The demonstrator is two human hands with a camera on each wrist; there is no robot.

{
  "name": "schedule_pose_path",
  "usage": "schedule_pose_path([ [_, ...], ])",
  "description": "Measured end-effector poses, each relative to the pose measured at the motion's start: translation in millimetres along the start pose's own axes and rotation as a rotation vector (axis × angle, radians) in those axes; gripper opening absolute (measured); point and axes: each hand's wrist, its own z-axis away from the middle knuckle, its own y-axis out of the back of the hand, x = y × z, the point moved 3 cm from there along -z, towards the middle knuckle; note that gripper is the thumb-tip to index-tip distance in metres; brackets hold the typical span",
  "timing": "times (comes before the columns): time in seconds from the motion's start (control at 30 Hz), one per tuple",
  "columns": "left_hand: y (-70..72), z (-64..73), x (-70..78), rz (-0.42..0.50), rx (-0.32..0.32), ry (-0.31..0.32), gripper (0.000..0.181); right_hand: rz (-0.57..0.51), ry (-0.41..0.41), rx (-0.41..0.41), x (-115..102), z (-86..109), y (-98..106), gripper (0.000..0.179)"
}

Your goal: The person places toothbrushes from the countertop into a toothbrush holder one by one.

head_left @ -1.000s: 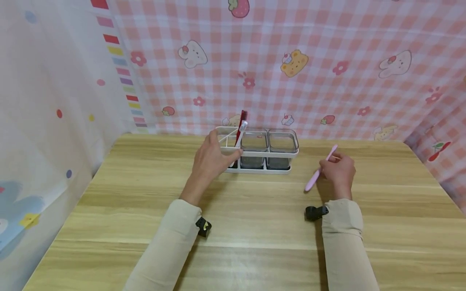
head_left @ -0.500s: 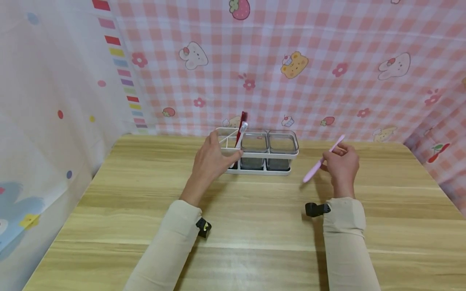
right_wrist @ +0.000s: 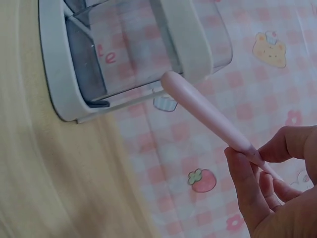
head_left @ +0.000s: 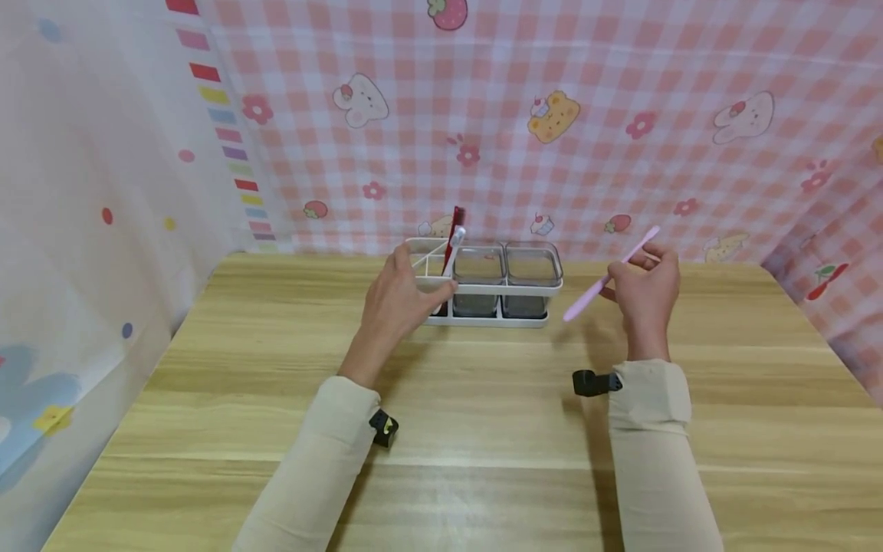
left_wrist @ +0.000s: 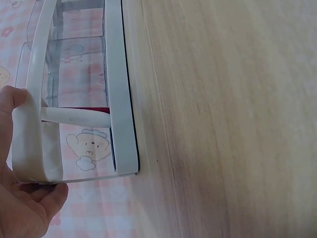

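I observe two bare hands at work on the light wood-grained table (head_left: 483, 429). The left hand (head_left: 403, 299) grips the near end of a white, two-tiered rectangular rack (head_left: 497, 290), its thumb along the front of the upper rim and its fingers bent over the end. The rack stands upright on the table, between the two hands. In the divided bay beside the left thumb stand a slim red toothbrush with dark bristles (head_left: 454, 226) and a white-handled toothbrush (head_left: 451, 261), both tilted. Farther from the left hand, toward the right one, sit two square, grey-tinted transparent cups (head_left: 524, 307) in the remaining bays. The right hand (head_left: 645, 291) pinches a slender, pale pink, stick-shaped brush (head_left: 586, 297) between thumb and fingers near its middle. That brush is raised off the table and slants, its thick rounded end directed toward the rack and lower than its thin end; its bristles cannot be made out. Each cuffed beige sleeve (head_left: 648, 437) bears a small black device (head_left: 595, 382) just behind the hand. Beyond both hands hangs a pink-and-white checked cloth (head_left: 607, 92) printed with cartoon figures.
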Motion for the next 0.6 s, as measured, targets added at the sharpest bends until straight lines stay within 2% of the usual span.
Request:
schedule_pose_path([
  [0.33,0.0,0.1,0.1,0.008,-0.002,0.003,0.100,-0.034,0.070,0.009,-18,5.7,-10,0.061],
  [0.6,0.4,0.7,-0.8,0.002,0.006,-0.010,0.099,-0.082,0.170,0.011,-35,11.6,-23,0.057],
])
